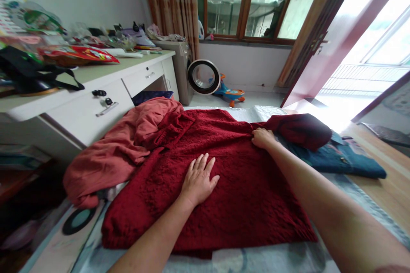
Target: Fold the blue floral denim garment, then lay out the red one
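Note:
A dark red, textured garment with long sleeves [250, 204] lies spread over the bed in front of me. My left hand [199, 179] rests flat on its middle, fingers spread. At the garment's upper right, my right hand [263, 137] has its fingers curled on the cloth near the base of a sleeve, pinching the fabric. That sleeve [297, 130] stretches out to the right over folded blue denim [346, 155]. The other sleeve [176, 128] is bunched at the upper left, against a heap of coral-red cloth [128, 136].
A white desk [92, 106] loaded with bags and small items stands along the left. Beyond the bed are a washing machine [182, 57] with its round door [204, 76] open and a blue-orange ride-on toy [229, 93]. A wooden surface [378, 145] borders the bed at right, near an open door [336, 34].

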The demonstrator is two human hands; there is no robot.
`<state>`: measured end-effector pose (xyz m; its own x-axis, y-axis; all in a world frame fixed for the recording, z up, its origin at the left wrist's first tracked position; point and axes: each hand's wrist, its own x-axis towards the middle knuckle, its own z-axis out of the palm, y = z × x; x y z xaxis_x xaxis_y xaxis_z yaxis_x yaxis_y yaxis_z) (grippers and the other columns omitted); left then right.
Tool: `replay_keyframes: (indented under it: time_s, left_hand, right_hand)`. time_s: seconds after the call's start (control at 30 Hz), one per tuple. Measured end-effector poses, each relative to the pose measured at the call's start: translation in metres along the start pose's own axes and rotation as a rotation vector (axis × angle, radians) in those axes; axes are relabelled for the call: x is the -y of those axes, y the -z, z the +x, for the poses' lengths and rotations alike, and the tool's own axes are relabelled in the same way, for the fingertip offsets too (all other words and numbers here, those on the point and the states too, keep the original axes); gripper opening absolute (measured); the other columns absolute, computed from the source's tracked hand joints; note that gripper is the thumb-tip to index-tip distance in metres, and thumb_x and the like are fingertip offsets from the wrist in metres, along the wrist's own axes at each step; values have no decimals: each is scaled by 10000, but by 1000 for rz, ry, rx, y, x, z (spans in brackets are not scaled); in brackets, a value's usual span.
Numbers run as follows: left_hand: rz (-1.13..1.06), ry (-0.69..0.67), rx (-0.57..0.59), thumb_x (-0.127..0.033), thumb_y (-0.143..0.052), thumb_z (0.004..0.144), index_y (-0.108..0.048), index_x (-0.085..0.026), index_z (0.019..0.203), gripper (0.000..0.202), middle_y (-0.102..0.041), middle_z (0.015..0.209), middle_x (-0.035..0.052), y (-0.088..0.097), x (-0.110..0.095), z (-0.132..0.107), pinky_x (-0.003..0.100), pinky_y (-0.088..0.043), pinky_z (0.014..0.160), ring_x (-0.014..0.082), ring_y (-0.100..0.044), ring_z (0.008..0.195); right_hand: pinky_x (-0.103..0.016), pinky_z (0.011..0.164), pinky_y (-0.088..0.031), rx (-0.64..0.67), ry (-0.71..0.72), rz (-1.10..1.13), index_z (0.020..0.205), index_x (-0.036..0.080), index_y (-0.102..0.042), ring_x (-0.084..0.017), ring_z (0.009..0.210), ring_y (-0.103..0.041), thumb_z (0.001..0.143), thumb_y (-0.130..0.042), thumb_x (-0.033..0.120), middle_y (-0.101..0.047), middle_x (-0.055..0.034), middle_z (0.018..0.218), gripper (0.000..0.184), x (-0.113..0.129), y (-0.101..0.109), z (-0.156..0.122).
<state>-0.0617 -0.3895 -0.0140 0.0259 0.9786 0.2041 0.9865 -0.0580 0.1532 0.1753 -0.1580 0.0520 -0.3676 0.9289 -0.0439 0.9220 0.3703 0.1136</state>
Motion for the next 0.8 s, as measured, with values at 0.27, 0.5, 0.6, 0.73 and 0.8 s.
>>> replay_keyframes:
  time_s: [0.27,0.5,0.6,0.73,0.8]
  left_hand:
    - [-4,3,8,-508,-461,934,-375,-247,1476,608,-336,1565,92,2,-1,1,473,-237,1182,271,-292,1440]
    - [6,6,-7,-501,-470,929,-391,-246,1470,603,-348,1559,92,1,0,1,466,-241,1179,272,-304,1435]
    - [12,5,-7,-495,-478,926,-398,-243,1467,601,-358,1553,93,1,-1,1,462,-244,1178,273,-312,1430]
    - [13,0,-2,-508,-464,930,-395,-248,1468,602,-366,1549,91,3,-1,1,460,-249,1174,269,-319,1427]
    - [12,-2,4,-515,-454,933,-398,-246,1467,601,-360,1552,94,3,-1,2,462,-247,1174,271,-319,1426]
  right_hand:
    - [-367,807,-467,30,-367,240,1157,74,-661,-326,1013,-648,935,-416,365,-663,-240,1122,440,-4,12,-11]
    - [-241,627,-439,117,-329,335,948,115,-742,-203,774,-677,870,-568,416,-731,-116,903,356,-8,-2,-23]
    - [-232,624,-426,81,-355,339,922,147,-739,-195,788,-669,869,-572,363,-730,-95,903,278,-7,-3,-32]
    - [-288,743,-442,-64,-440,270,1147,167,-658,-241,971,-643,962,-391,306,-672,-151,1129,354,-4,-6,-45]
    - [-325,788,-445,-103,-450,212,1174,164,-636,-255,986,-632,970,-360,275,-652,-168,1131,361,1,-9,-51]
